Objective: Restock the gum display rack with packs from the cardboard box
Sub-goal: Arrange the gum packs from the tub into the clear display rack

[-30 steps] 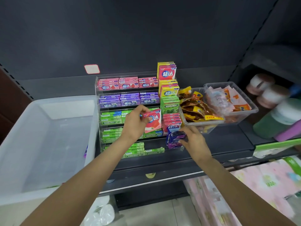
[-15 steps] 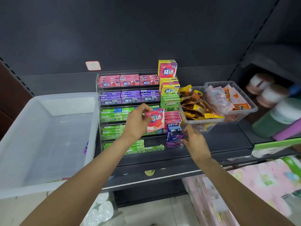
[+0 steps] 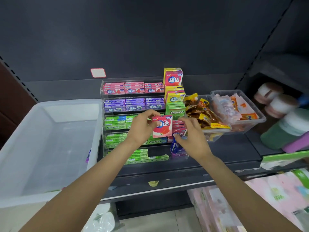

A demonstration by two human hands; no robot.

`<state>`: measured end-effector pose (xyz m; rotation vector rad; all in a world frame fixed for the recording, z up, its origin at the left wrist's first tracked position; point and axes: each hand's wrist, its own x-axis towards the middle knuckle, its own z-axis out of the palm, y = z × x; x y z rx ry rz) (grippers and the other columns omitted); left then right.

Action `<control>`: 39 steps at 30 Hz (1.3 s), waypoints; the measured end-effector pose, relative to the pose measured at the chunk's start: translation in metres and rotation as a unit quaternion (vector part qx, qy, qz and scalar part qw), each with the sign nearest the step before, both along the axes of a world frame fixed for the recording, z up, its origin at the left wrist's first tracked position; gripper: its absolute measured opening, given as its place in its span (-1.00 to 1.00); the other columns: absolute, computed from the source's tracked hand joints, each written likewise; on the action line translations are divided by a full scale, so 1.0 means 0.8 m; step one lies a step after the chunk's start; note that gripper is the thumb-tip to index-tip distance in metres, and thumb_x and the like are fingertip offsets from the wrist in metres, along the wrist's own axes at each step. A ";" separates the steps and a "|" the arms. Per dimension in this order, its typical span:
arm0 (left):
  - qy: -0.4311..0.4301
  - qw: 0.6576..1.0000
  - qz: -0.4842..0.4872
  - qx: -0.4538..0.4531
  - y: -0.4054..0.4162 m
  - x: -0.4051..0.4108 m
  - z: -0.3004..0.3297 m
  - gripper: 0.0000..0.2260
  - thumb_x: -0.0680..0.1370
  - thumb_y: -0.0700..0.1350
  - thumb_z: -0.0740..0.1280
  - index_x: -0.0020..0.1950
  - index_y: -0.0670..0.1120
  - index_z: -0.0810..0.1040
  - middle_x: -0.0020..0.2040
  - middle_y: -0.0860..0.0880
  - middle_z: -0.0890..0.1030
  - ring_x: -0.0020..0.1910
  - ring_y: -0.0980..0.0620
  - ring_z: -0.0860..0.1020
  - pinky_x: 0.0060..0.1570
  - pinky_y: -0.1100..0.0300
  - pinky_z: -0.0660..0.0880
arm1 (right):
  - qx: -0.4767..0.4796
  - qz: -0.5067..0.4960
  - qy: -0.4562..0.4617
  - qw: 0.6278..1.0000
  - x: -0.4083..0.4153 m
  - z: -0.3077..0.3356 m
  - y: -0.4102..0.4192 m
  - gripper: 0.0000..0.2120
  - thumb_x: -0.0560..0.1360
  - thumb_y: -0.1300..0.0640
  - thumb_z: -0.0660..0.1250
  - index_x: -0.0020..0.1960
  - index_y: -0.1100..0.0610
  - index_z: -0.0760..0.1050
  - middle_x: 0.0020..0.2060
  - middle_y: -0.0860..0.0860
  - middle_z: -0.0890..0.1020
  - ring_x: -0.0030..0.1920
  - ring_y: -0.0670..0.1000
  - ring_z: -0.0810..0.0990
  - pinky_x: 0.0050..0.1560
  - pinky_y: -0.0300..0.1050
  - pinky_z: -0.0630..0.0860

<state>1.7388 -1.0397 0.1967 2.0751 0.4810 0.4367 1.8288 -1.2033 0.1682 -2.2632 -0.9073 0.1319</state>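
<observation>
- left hand point(image 3: 142, 129) pinches red gum pack point(image 3: 162, 126), upright, in front of clear display rack point(image 3: 133, 114)
- right hand point(image 3: 192, 136) beside the pack, fingers loosely spread, holding nothing
- white bin point(image 3: 50, 139) left of rack

Dark retail shelving bay, viewed from above.
A matte charcoal back panel point(image 3: 150, 34) rises behind a black metal shelf point(image 3: 234, 153); slotted uprights point(image 3: 18, 79) flank it; pale floor tiles point(image 3: 155, 221) lie below.

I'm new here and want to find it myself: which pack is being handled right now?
Find the clear acrylic gum rack on the dark shelf. In front of its right end, the left hand pinches a flat red-and-pink gum pack. Unlike the shelved packs, it is held in the air, facing you.
</observation>
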 end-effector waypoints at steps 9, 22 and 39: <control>-0.035 0.999 0.014 -0.004 -0.004 0.047 0.020 -0.83 0.48 -0.20 0.40 0.06 -0.07 0.58 -0.10 0.02 0.61 -0.12 0.13 0.57 -0.13 0.41 0.51 | 0.073 0.033 -0.032 0.996 0.057 0.052 0.030 -0.78 0.47 0.21 0.38 0.11 0.09 0.55 -0.14 -0.06 0.62 -0.18 -0.15 0.56 -0.13 -0.35 0.51; 0.026 0.998 0.017 0.063 -0.005 0.088 0.005 -0.91 0.49 -0.24 0.39 -0.03 -0.14 0.58 -0.16 -0.03 0.64 -0.21 0.13 0.58 -0.13 0.43 0.50 | -0.029 0.005 -0.098 0.995 0.099 0.023 0.038 -0.77 0.49 0.15 0.37 0.13 0.15 0.55 0.08 0.05 0.54 0.03 0.01 0.56 0.00 -0.15 0.51; 0.050 0.992 0.070 -0.089 0.000 0.100 -0.009 -0.85 0.49 -0.22 0.40 0.02 -0.12 0.50 -0.07 -0.16 0.65 -0.08 -0.10 0.63 -0.01 -0.03 0.59 | -0.043 -0.043 -0.096 0.993 0.089 0.011 0.036 -0.61 0.51 0.09 0.33 0.33 0.06 0.41 0.23 0.01 0.40 0.13 -0.05 0.52 0.04 -0.13 0.54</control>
